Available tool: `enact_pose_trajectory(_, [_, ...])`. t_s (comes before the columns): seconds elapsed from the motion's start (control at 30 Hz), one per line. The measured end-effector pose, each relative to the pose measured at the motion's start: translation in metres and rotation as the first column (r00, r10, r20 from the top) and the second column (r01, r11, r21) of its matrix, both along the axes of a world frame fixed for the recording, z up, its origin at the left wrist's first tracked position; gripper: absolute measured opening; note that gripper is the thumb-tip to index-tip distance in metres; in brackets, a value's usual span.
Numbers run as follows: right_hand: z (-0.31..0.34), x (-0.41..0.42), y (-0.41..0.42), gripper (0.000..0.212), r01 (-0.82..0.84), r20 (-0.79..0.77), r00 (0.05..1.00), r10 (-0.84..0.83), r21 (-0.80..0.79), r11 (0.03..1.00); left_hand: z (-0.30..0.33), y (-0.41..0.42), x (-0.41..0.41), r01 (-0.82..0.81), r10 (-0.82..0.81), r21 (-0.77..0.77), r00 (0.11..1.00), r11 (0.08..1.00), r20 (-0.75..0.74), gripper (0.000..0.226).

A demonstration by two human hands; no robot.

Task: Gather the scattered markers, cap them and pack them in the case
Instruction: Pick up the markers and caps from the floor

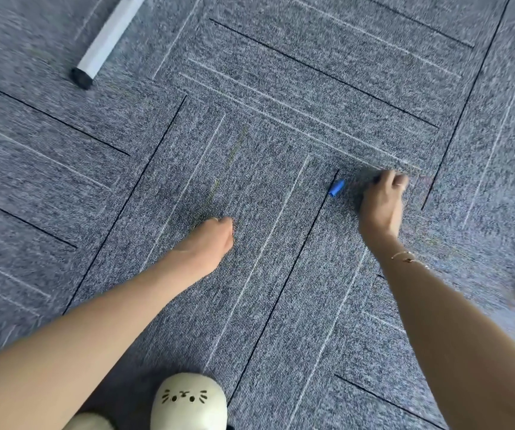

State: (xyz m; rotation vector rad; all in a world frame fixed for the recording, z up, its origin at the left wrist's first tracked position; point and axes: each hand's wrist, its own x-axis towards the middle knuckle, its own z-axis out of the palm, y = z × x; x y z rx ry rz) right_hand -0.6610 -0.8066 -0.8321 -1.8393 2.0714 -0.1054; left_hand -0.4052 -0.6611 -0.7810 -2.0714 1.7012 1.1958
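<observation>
Grey carpet tile floor [265,88] fills view; white table leg [107,38] far left top. My left hand [209,243] low over carpet, fingers curled, holding nothing I can see. Cream cat-face slipper [189,401] at bottom edge. Blue marker cap [337,187] lies on carpet, just beside my right hand [380,203]; those fingers curl down, blurred, maybe around something dark, cannot tell. Gathering step, I judge. Next: pinch cap cleanly. Case out of view.
</observation>
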Motion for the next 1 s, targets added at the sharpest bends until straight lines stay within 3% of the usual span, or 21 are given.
enact_pose_trajectory(0.13, [0.004,0.031,0.004,0.038,-0.243,0.033,0.970,0.242,0.027,0.970,-0.006,-0.003,-0.003,-0.023,0.024,-0.065,1.000,0.998,0.012,0.011])
enact_pose_trajectory(0.27, [0.000,0.065,0.021,0.031,-0.512,0.079,0.857,0.509,0.032,0.858,-0.012,-0.007,-0.002,-0.053,0.058,-0.136,0.998,0.989,0.035,0.020])
enact_pose_trajectory(0.5, [-0.001,0.103,0.063,0.020,-0.639,0.193,0.755,0.627,0.004,0.769,-0.012,-0.020,-0.013,-0.003,0.025,-0.239,0.996,0.971,0.089,0.038])
enact_pose_trajectory(0.57, [0.002,0.102,0.065,0.022,-0.646,0.232,0.742,0.628,0.000,0.763,-0.015,-0.023,-0.022,-0.014,0.038,-0.257,0.995,0.966,0.092,0.043])
enact_pose_trajectory(0.7, [0.011,0.090,0.053,0.022,-0.524,0.237,0.825,0.514,-0.020,0.851,-0.017,-0.037,-0.037,-0.034,0.065,-0.281,0.993,0.959,0.103,0.045])
enact_pose_trajectory(0.87, [0.019,0.067,0.044,0.019,-0.438,0.197,0.877,0.439,-0.054,0.898,-0.020,-0.065,-0.056,0.055,0.008,-0.245,0.968,0.968,0.250,0.063])
enact_pose_trajectory(1.0, [0.022,0.061,0.049,0.023,-0.401,0.234,0.879,0.415,-0.108,0.910,-0.026,-0.070,-0.075,0.039,0.025,-0.226,0.961,0.973,0.274,0.066])
